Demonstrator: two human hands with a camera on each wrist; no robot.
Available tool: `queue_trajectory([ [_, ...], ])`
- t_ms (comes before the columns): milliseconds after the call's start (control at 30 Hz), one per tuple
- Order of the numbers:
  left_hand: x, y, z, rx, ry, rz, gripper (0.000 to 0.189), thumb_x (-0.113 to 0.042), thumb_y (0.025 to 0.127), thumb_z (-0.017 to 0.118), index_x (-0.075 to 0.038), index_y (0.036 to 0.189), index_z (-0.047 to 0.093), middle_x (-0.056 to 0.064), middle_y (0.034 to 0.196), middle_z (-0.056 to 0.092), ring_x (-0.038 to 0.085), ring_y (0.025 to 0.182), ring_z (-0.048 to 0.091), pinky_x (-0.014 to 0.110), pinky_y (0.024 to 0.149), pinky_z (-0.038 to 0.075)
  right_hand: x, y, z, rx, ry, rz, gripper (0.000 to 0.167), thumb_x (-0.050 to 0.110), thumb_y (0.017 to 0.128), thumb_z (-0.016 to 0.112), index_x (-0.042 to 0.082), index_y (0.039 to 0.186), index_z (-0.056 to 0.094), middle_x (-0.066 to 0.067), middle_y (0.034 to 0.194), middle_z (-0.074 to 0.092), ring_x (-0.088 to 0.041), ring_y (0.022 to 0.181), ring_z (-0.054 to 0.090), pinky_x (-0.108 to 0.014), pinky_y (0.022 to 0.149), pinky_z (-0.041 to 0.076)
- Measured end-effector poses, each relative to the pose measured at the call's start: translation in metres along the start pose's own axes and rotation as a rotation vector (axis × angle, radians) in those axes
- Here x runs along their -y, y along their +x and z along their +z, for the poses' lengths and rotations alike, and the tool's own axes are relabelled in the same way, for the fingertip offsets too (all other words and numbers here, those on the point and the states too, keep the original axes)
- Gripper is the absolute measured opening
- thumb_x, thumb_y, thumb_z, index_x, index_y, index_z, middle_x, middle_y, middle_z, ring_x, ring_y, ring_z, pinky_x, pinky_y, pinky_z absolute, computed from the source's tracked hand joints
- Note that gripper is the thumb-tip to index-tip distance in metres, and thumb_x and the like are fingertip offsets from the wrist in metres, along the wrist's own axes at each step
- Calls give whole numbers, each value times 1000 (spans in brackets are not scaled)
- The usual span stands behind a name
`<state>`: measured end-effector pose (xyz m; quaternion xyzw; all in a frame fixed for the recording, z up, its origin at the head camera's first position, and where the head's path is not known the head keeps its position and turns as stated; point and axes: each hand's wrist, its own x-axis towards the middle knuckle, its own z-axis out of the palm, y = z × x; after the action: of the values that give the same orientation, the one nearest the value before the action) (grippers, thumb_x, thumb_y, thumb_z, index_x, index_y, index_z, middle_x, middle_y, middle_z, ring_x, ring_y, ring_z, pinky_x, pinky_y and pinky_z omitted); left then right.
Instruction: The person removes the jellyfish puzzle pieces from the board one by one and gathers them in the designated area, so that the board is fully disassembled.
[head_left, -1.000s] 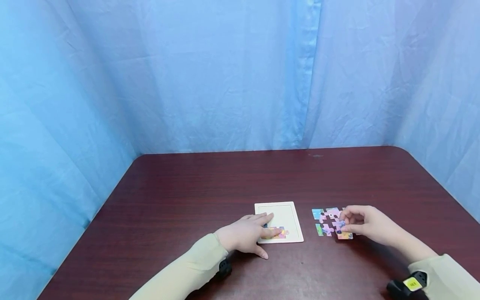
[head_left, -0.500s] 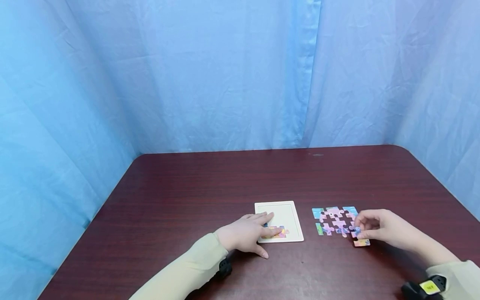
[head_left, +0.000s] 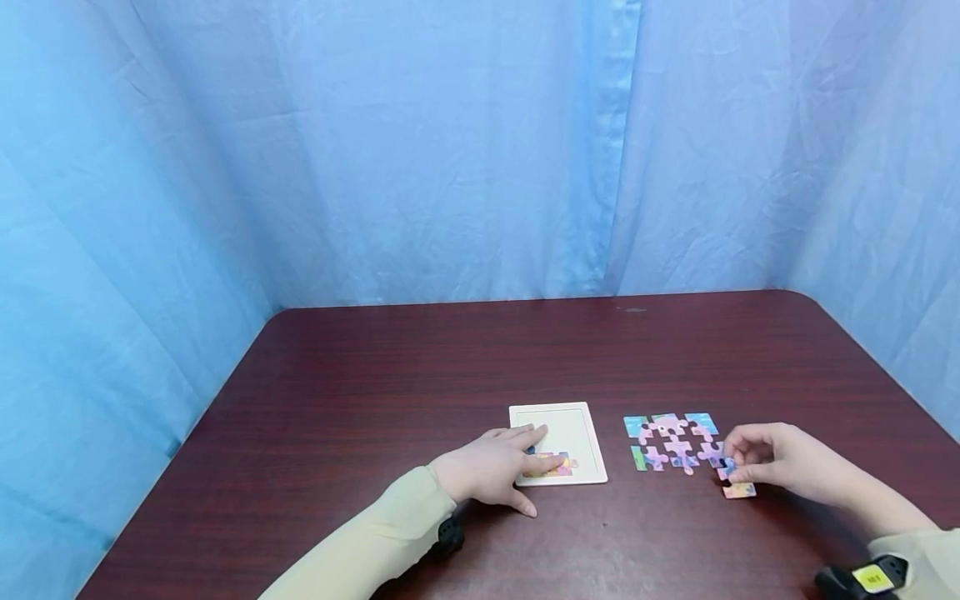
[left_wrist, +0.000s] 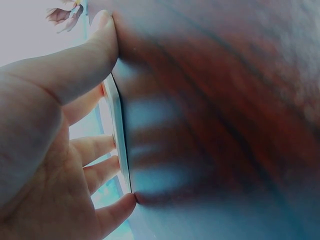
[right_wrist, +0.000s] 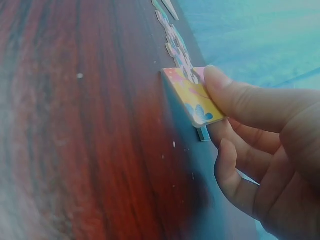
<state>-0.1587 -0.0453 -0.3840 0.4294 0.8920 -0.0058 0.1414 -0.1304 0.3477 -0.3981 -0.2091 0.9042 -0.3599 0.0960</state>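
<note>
My left hand [head_left: 491, 467] lies with spread fingers across the left side of a cream puzzle tray [head_left: 566, 427]. Its fingers overlap a few joined puzzle pieces [head_left: 565, 470] along the near edge of the tray. Over to the right, my right hand [head_left: 776, 462] pinches a puzzle piece [right_wrist: 187, 95] between thumb and fingers. This piece is yellow and pink with a blue butterfly, as the right wrist view shows. Just left of the fingers lies a group of loose pink, blue and green puzzle pieces [head_left: 678, 448].
A dark red-brown table [head_left: 420, 358] bears everything. Blue curtains [head_left: 450, 150] hang behind it and at both sides. Black wrist cameras sit at both sleeves.
My right hand has moved right and slightly nearer with the pinched piece, away from the group of loose pieces, now in fuller view. My left hand has stayed put on the tray.
</note>
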Motion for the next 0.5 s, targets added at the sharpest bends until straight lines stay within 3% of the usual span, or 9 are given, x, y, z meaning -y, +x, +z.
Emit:
queue_trajectory([
  [233, 0, -1, -1, -5, 8, 3, 73, -52, 80, 68, -38, 144, 36, 7, 156, 25, 21, 143, 27, 34, 111, 29, 0, 1, 3, -26, -63, -26, 17, 19, 78, 76, 17, 82, 60, 16, 69, 53, 0, 61, 49, -21, 52, 39],
  [500, -1, -1, -1, -3, 4, 0, 74, -52, 79, 68, -39, 144, 36, 7, 156, 25, 21, 143, 26, 35, 111, 30, 2, 1, 4, -19, -177, 40, 17, 24, 75, 78, 20, 82, 63, 16, 70, 52, 4, 62, 45, -20, 54, 38],
])
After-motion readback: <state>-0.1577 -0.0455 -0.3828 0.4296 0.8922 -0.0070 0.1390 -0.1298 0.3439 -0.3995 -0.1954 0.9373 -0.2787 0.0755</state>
